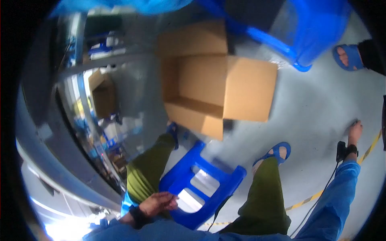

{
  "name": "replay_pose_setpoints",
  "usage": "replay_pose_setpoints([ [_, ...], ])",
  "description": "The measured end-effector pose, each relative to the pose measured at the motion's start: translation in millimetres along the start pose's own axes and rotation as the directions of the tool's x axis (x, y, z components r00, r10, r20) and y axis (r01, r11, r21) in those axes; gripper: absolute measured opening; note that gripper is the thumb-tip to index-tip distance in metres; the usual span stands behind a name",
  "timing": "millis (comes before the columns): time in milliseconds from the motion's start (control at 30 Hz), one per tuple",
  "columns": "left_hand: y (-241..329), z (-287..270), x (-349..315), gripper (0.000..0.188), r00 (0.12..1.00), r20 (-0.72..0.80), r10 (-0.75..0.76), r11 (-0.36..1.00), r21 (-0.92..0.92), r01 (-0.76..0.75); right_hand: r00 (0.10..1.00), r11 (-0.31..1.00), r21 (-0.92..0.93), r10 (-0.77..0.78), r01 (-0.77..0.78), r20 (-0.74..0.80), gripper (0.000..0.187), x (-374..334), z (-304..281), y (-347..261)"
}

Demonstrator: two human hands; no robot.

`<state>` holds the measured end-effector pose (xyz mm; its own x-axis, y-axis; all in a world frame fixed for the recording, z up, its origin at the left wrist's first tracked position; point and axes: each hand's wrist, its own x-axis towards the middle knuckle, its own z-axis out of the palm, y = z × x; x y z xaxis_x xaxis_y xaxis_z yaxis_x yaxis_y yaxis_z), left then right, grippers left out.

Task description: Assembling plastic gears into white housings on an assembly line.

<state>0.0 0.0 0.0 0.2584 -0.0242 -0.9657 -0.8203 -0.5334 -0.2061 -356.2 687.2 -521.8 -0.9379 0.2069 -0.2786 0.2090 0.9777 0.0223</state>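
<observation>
Blue, a slotted plastic stool (197,192) is sitting near the narrow left grip (157,203). The right grip's (355,131) width I cannot tell.

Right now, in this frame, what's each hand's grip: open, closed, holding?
Left hand: loosely curled, seen against the blue stool; no held item visible.
Right hand: out over the floor; open or closed cannot be told.
</observation>
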Motion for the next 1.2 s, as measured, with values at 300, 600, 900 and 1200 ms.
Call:
replay_pose_setpoints([
  [300,-7,-25,-2,0.03,0.993,0.07,0.098,0.988,-0.127,-0.089,0.988,0.933,0.341,-0.145,0.119,0.053,0.031,-98,-24,-103],
  [600,-44,-88,-4,0.029,0.935,0.177,0.306,0.92,-0.308,-0.243,0.907,0.351,0.931,-0.353,-0.101,0.231,0.032,-264,-238,-293],
  [900,-75,-245,-62,0.027,0.664,-0.254,0.704,0.456,-0.555,-0.696,0.784,0.223,0.969,-0.618,0.102,0.06,0.029,-362,-470,-408],
  [1200,-259,-340,34,0.011,0.724,-0.603,0.335,0.593,-0.462,-0.66,0.582,0.286,0.895,-0.812,0.343,0.037,0.029,-456,-521,-483],
])
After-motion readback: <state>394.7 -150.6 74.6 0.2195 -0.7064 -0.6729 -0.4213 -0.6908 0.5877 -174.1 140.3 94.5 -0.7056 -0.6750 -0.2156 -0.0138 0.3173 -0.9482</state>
